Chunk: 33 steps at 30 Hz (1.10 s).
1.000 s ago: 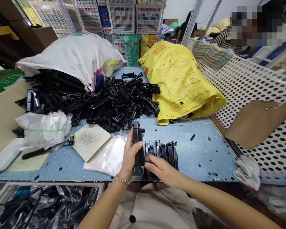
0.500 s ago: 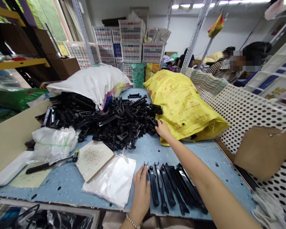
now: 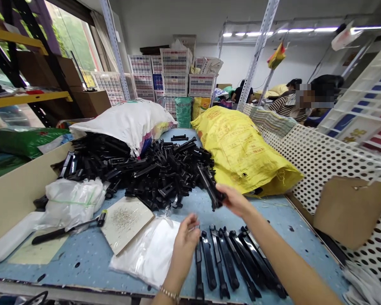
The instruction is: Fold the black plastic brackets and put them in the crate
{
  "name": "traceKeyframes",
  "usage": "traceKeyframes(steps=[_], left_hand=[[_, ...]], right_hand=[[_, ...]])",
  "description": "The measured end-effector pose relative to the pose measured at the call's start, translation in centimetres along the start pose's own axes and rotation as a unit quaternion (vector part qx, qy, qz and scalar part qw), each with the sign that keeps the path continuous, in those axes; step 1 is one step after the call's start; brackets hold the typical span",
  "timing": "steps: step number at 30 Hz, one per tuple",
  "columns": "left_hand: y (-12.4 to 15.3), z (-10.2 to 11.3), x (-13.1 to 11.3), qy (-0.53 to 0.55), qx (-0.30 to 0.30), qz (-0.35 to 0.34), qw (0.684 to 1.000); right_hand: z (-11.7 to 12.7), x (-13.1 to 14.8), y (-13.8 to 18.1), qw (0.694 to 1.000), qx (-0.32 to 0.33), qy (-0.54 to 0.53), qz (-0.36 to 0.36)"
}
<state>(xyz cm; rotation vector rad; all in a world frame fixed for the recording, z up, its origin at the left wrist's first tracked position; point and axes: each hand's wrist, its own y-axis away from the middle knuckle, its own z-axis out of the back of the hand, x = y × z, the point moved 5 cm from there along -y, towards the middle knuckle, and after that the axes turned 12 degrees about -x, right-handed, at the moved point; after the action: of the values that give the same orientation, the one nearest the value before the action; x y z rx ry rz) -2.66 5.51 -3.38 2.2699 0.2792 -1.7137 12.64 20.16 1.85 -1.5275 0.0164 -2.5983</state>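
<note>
My right hand (image 3: 233, 198) grips black plastic parts (image 3: 211, 186), long and narrow, at the right edge of a big heap of similar parts (image 3: 161, 169); how many it holds I cannot tell. My left hand (image 3: 187, 237) is raised, fingers apart and slightly curled, with nothing in it. It hovers between a clear bag of white material (image 3: 149, 250) and a row of several black parts (image 3: 228, 262) lying side by side along the table's front. A bracelet circles the left wrist.
A white sack (image 3: 127, 120) lies behind the heap, a yellow sack (image 3: 241, 148) right of it. At left are a hammer-like tool (image 3: 66, 231), a pale square board (image 3: 125, 222) and bundled plastic bags (image 3: 74, 197). A perforated white panel (image 3: 339, 165) borders the right; people sit beyond.
My right hand has drawn back from the heap's edge toward me, bringing black parts with it. My left hand has lifted off the row's left end.
</note>
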Motion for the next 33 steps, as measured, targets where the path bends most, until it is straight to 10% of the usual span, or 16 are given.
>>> traceKeyframes(steps=[6,9,13,20,24,28,33], left_hand=[[0.4,-2.7,-3.5,0.068,0.044,0.048,0.996],[1.8,-2.2,-4.4,-0.026,0.033,0.02,0.999],[3.2,-1.6,-5.1,-0.075,0.028,-0.016,0.997],[3.8,-0.6,-5.8,-0.082,0.049,-0.016,0.995],[4.0,-0.6,-6.5,-0.126,0.065,-0.047,0.989],[3.7,-0.9,-6.5,-0.187,0.076,-0.104,0.974],[1.9,-0.1,-4.6,-0.138,0.027,-0.013,0.99]], right_hand=[[-1.4,0.9,11.0,0.992,0.082,-0.087,0.048],[1.1,2.9,11.1,0.977,-0.054,0.06,0.195],[1.2,5.7,10.8,0.872,-0.08,0.228,0.425],[0.6,6.6,10.9,0.797,-0.061,0.313,0.513],[0.6,6.2,10.6,0.863,-0.012,0.209,0.459],[-0.4,4.4,9.8,0.976,0.063,-0.014,0.207],[-2.3,2.7,12.1,0.978,0.19,-0.053,0.062]])
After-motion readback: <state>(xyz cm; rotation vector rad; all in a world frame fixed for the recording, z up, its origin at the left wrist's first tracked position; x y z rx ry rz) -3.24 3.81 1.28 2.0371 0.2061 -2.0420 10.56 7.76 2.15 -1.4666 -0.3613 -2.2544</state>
